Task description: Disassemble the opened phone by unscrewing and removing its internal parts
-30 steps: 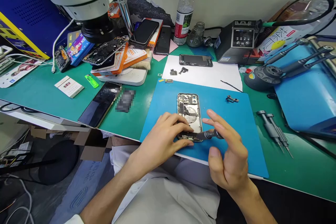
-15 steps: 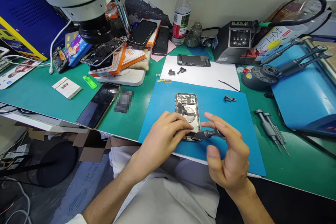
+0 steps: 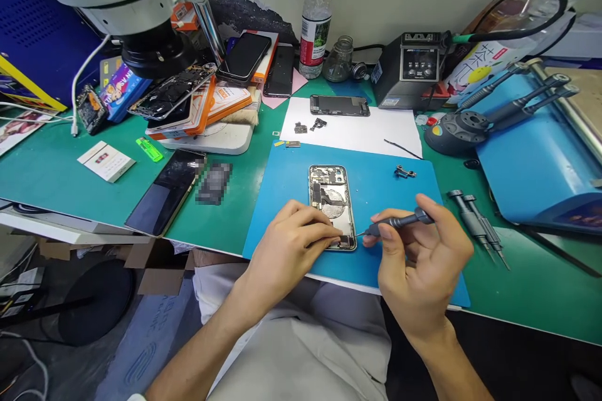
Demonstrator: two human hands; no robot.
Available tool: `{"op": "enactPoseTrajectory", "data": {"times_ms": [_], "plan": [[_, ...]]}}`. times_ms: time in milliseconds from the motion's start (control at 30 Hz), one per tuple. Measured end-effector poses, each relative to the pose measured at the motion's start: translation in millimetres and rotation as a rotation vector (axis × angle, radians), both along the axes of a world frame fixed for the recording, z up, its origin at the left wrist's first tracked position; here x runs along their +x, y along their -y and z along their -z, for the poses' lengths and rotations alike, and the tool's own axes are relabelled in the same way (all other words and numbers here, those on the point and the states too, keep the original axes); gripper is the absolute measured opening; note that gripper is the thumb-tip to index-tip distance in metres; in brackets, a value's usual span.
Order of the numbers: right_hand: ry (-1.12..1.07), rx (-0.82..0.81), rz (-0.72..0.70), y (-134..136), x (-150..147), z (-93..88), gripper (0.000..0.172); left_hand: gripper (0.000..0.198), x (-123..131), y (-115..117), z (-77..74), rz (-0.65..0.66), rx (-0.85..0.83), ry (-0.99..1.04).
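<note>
An opened smartphone (image 3: pixel 345 216) lies on the blue mat (image 3: pixel 376 182), its inner parts bare. My left hand (image 3: pixel 296 238) reaches over its lower left side, with the fingers closed together and the tips down on the phone's lower end. Whether a small part sits beneath those fingertips is hidden. In my right hand (image 3: pixel 418 257) is a slim dark grey screwdriver (image 3: pixel 399 222), gripped by the fingers and thumb. It tilts so that its thin tip is at the phone's lower right edge; contact cannot be made out.
Small metal parts (image 3: pixel 405 171) lie on the mat's right. Two more screwdrivers (image 3: pixel 477 222) rest beyond it. A phone screen (image 3: pixel 339 106) and small parts are on white paper (image 3: pixel 367 131). Leftward lie a dark phone (image 3: pixel 167 191) and a blurred black piece (image 3: pixel 214 183). A microscope (image 3: pixel 155 19) overhangs the left.
My right hand has turned the screwdriver; its handle now points up and right, and its thin tip shows by the phone's edge. My left hand stays on the phone. The view has shifted slightly.
</note>
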State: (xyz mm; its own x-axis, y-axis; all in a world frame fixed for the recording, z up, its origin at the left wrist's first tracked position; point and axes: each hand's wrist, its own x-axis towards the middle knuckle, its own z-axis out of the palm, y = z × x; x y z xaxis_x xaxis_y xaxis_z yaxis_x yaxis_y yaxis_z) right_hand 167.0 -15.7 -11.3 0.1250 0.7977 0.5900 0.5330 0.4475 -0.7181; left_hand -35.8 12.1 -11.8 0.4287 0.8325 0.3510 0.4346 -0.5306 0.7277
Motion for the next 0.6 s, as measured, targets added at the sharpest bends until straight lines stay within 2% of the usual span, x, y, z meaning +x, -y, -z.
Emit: {"op": "enactPoseTrajectory", "data": {"times_ms": [467,600], "plan": [[0.149,0.008,-0.012,0.8,-0.1,3.7,0.067,0.013,-0.9,-0.6,-1.2,0.014,-0.053,-0.033],[0.186,0.032,-0.001,2.0,1.0,6.3,0.073,0.012,-0.8,-0.9,-1.2,0.012,-0.038,-0.031]]}}
